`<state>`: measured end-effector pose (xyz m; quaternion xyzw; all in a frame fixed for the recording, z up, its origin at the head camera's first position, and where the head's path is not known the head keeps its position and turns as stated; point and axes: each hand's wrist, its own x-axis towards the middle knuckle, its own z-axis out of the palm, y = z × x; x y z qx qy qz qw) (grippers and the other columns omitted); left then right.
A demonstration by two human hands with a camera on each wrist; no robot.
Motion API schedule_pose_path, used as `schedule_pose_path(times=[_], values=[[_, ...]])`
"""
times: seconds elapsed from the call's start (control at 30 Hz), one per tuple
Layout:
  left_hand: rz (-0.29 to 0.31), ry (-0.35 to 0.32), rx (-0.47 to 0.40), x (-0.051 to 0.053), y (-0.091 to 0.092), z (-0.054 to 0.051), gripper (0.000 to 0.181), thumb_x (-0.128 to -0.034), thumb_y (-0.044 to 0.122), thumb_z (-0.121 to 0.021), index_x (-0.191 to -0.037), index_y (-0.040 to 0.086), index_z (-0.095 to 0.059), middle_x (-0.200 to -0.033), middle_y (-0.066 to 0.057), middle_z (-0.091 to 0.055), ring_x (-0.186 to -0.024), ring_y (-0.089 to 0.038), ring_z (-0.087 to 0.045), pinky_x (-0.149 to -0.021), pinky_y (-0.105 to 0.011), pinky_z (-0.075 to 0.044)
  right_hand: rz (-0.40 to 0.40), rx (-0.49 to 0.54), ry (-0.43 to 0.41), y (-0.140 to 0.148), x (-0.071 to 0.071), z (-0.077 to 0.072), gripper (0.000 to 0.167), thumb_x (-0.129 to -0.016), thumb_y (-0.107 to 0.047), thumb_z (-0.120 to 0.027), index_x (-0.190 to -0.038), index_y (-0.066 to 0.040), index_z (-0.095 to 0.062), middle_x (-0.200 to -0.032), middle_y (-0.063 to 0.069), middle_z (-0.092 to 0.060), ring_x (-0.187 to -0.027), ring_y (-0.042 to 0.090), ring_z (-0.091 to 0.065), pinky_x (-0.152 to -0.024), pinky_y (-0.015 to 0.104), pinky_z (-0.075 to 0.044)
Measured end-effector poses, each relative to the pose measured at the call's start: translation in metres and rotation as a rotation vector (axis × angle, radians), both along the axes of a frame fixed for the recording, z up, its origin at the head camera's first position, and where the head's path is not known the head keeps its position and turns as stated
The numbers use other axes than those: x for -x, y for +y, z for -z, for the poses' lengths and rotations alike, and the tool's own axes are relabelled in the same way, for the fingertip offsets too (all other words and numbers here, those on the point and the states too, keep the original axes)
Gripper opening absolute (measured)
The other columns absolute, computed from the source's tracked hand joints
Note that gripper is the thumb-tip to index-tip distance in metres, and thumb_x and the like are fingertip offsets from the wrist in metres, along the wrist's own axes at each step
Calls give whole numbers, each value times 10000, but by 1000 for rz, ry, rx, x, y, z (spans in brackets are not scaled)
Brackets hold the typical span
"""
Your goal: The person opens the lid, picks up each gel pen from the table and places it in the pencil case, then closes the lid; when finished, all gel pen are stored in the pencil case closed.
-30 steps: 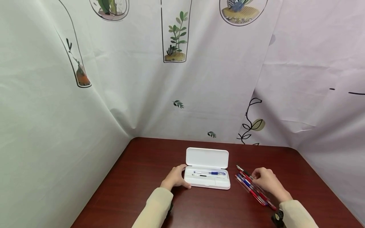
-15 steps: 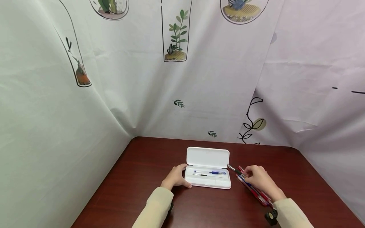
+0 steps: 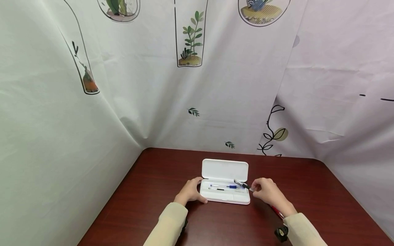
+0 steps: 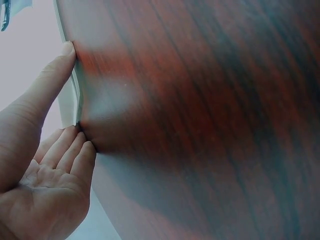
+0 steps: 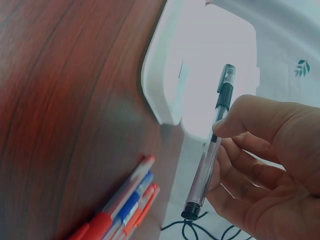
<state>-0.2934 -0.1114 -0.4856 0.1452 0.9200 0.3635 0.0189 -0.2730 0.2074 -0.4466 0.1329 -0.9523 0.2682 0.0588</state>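
A white pencil case (image 3: pixel 215 199) lies with its lid (image 3: pixel 224 170) raised. Inside are a blue-gripped pen (image 3: pixel 233 187) and a slim pen with a black part (image 3: pixel 217 189). My left hand (image 3: pixel 188 192) holds the case's left end, thumb at the near side and fingers at the far side. My right hand (image 3: pixel 267 193) pinches a clear pen with a black grip (image 5: pixel 202 172) between thumb and fingers. That pen is tilted, its capped end over the right part of the case in the head view. In the right wrist view, it stands clear of the tabletop.
Red pens (image 5: pixel 102 222) and a blue pen (image 5: pixel 131 202) lie together on the dark red wooden table (image 3: pixel 138 198), mostly hidden under my right forearm in the head view. A printed white curtain (image 3: pixel 147 85) hangs behind the table and along its sides.
My right hand has lifted the black-gripped pen off the pen pile and carried it left to the case. My left hand stays at the case's left end.
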Motion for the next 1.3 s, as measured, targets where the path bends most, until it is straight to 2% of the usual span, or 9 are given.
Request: schedule_pose_path(times=[0.3,0.57,0.77,1.03,1.3], values=[[-13,-9,5,1,0,3,836,-548,165,-963,-1270,20,-568,-1254,-162,-636,-1203,-331,-550,-1012,-477,-446,-78,25,30,-18,2,5,172,-687,67,-683,-776,-79,-675,-709,-19,-604,-647,90,-505,-559,214,-437],[-12,-15,3,-1,0,-1,824,-556,156,-960,-1267,14,-568,-1259,-165,-629,-1207,-339,-546,-1015,-487,-443,-163,8,100,-27,9,12,178,-665,69,-690,-732,-93,-656,-668,-53,-587,-621,41,-486,-553,205,-434],[-6,-6,7,-1,0,-1,813,-555,158,-960,-1255,11,-573,-1240,-156,-640,-1186,-328,-559,-1008,-485,-447,-200,31,79,-34,18,17,163,-682,73,-695,-730,-79,-661,-667,-51,-579,-619,49,-486,-551,205,-440],[-3,-3,12,0,-1,3,823,-565,168,-957,-1270,1,-567,-1262,-162,-630,-1209,-327,-552,-1016,-484,-446,-211,59,58,-44,24,21,154,-693,59,-697,-748,-82,-669,-702,-43,-596,-633,50,-494,-555,205,-440],[-4,-6,13,1,-1,4,828,-574,190,-953,-1288,31,-566,-1281,-133,-630,-1220,-295,-556,-1019,-455,-451,-244,45,86,-53,28,22,168,-695,71,-682,-734,-91,-655,-707,-20,-592,-637,45,-474,-563,208,-431]])
